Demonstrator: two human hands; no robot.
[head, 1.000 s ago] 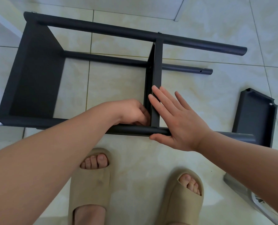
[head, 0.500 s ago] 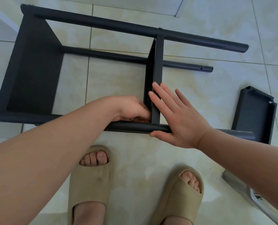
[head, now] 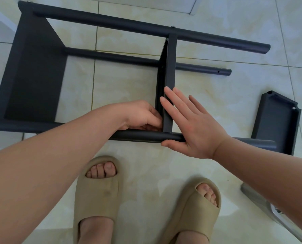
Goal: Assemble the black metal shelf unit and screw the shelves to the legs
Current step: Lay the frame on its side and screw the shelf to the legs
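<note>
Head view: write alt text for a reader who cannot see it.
A black shelf unit lies on its side on a tiled floor; the right hand presses flat against the middle shelf and near leg, while the left hand curls into their corner. A loose shelf sits to the right.

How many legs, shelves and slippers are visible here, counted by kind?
Legs: 3
Shelves: 3
Slippers: 2
Total: 8
</note>
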